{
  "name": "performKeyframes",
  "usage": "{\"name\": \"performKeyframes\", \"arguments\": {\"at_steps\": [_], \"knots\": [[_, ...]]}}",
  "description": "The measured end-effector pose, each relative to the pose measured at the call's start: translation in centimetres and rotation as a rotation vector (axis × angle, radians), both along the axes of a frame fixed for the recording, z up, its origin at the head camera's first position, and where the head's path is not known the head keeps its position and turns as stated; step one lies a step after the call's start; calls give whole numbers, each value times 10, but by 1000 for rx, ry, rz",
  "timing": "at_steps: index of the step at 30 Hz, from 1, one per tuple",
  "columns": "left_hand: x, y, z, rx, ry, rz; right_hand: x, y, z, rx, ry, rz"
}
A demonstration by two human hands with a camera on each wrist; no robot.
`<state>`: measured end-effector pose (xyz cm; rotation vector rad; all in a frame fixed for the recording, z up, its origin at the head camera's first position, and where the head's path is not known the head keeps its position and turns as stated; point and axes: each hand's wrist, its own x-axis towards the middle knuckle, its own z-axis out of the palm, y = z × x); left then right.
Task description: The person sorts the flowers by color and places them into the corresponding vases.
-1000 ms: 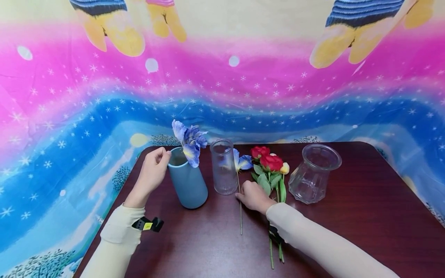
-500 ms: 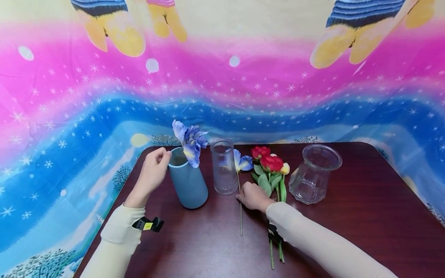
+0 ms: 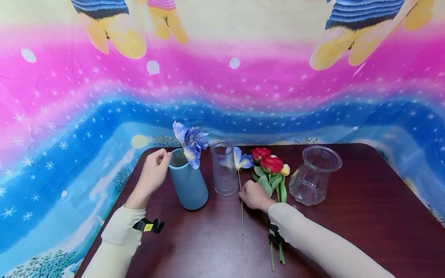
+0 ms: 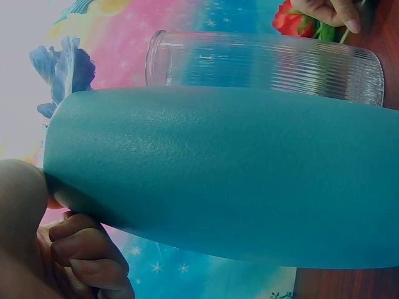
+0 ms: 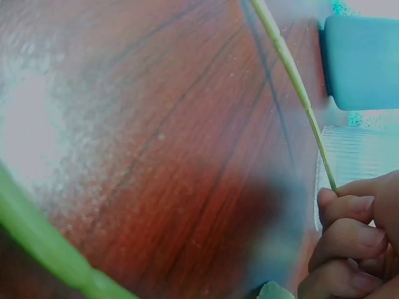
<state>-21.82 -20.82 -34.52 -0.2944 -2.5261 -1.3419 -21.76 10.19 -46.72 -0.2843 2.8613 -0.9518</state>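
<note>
Right hand [image 3: 255, 195]: thumb and forefinger pinched together on a thin stem, the other fingers curled in beside them.
Held iris [image 3: 245, 161]: caught partway along its stem in those fingertips; bloom beyond them, bare stem end on the person's side.
Stem's line: long axis nearly straight away from the person, bloom at the far end; whether it touches the table [image 3: 365, 216], I cannot tell.
Left hand [image 3: 153, 172]: thumb and curled fingers gripping the rim of the blue vase.
Blue vase [image 3: 189, 189]: just right of the left fingers, mouth up, long axis running down from them to its base.
Vase iris [image 3: 192, 151]: bloom above the rim, right of the left fingers.
Ribbed glass [image 3: 226, 175]: upright, just left of the right fingertips.
Red roses [image 3: 272, 165]: beyond the right fingers, heads pointing away, stems passing under the wrist.
Wide-mouthed glass vase [image 3: 309, 189]: upright, right of the right fingers.
</note>
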Motion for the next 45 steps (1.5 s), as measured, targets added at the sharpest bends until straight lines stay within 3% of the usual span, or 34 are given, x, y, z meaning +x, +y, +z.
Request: {"name": "performKeyframes", "arguments": {"at_steps": [2,15,34,45], "knots": [[-2,-2,-4,0,6,0,0,1,1,-17,9,-6],[-2,-3,-5,-7,1,6,2,2,10,-110,124,-49],[-3,-2,-4,-8,6,4,7,5,11,-182,122,-102],[-3,-2,-3,-14,-2,3,10,7,17,-238,213,-117]]}}
